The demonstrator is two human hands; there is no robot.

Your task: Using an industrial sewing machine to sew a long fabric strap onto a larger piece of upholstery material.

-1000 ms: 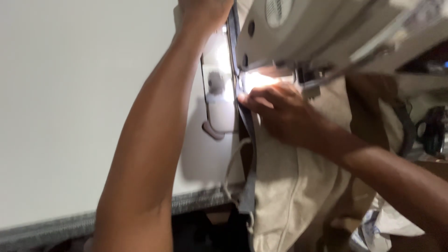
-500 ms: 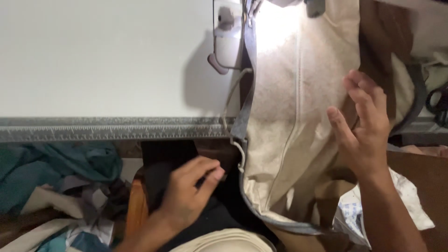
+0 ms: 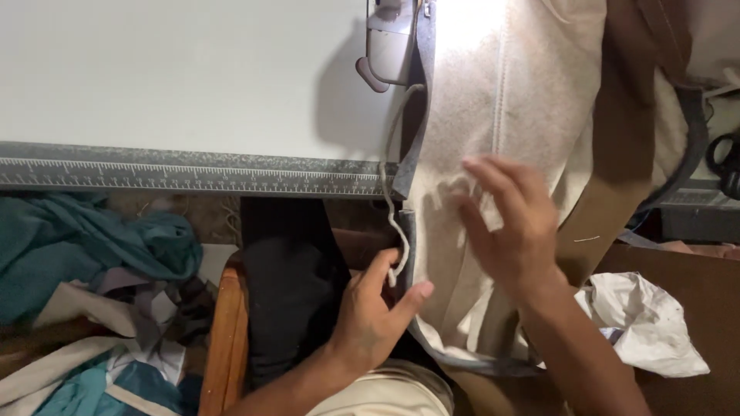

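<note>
**Beige fabric gripped at its grey edge, other palm spread flat on the panel**

Beige fabric (image 3: 532, 100) hangs off the front of the white table (image 3: 169, 69) and down toward the person's lap, lit brightly at the top where it runs under the sewing-machine foot (image 3: 389, 46). Far left, below the table, teal cloth (image 3: 85, 246) lies heaped with pale scraps. Along the table's front runs a grey ruler strip (image 3: 185, 176). Moving in, there's a wooden chair arm (image 3: 225, 339) beside dark cloth (image 3: 289, 293).

Now the left hand (image 3: 374, 320): fingers curled narrow, thumb out, pinching at the grey binding (image 3: 407, 231) on the fabric's left edge, just where a pale cord (image 3: 391, 231) dangles down from the machine. Whether it holds cord, binding or both, I cannot tell.

Across to the right hand (image 3: 512, 231): open wide, fingers fanned, lying on the beige panel and holding nothing. It's blurred, so it's on the move.

By my reading, this is the arranging step: one hand fixing the edge, the other flattening the panel. Whatever comes next calls for the bound edge to stay taut and lined up with the foot, and the cord kept out of the seam path.

Far right, crumpled white paper (image 3: 644, 323) sits on a brown surface (image 3: 694, 277).
</note>
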